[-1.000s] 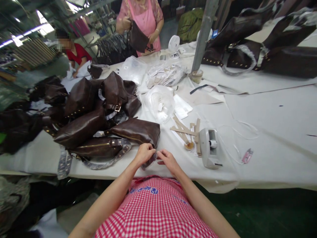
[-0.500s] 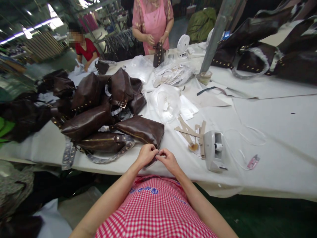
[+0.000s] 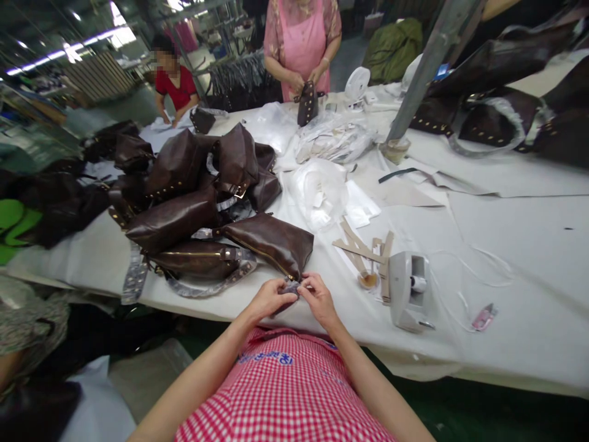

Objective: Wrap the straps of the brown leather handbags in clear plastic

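A dark brown leather handbag lies on its side in front of me, its zip edge facing left. At its near end, my left hand and my right hand pinch the bag strap, which looks greyish and film-wrapped. Fingers of both hands are closed, with the thumbs almost meeting. What the fingertips do on the strap is too small to make out. Left of them rests another brown bag with a gold zip and a plastic-wrapped strap.
More brown bags are heaped at left. To the right are a tape dispenser, card strips and a pink-labelled item. Plastic bags lie beyond. A slanted metal post rises from the table. Across it, a co-worker handles a studded piece.
The view has shifted, so the table's contents appear further right. My hands stay at the strap; my left fingers have moved slightly and more of the greyish strap shows between them.
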Available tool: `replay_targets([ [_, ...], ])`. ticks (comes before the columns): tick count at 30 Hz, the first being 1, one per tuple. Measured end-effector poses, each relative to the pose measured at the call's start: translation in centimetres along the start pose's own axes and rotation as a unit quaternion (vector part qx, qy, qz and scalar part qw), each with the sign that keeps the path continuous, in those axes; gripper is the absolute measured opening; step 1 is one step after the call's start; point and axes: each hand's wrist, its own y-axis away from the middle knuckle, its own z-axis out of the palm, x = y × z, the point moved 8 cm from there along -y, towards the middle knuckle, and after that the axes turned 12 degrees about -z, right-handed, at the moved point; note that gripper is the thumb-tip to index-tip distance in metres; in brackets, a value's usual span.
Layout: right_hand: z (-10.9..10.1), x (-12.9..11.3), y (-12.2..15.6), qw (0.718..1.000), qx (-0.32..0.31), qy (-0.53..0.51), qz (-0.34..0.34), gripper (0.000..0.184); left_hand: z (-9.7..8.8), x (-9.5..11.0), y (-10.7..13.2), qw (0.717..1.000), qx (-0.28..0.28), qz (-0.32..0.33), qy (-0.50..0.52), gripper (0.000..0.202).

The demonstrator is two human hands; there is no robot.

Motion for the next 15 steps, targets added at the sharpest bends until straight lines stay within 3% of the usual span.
replay_targets([
  [4,0.5,0.4,-0.1,1.000,-0.003,-0.021,0.012,0.019,-0.3,0.2,0.5,0.999,0.011,0.012,-0.039,0.019],
  [10,1.2,3.0,0.6,0.994,0.037,-0.070,0.079,0.023,-1.2,0.7,1.1,0.980,0.068,-0.007,-0.188,0.025],
  [13,1.3,4.3,0.9,0.987,0.069,-0.097,0.112,0.026,-0.7,0.0,1.5,0.972,0.017,-0.025,-0.233,0.027],
  [15,1.4,4.6,0.9,0.983,0.078,-0.104,0.128,0.028,-0.2,-0.7,1.9,0.978,-0.034,-0.023,-0.207,0.023],
])
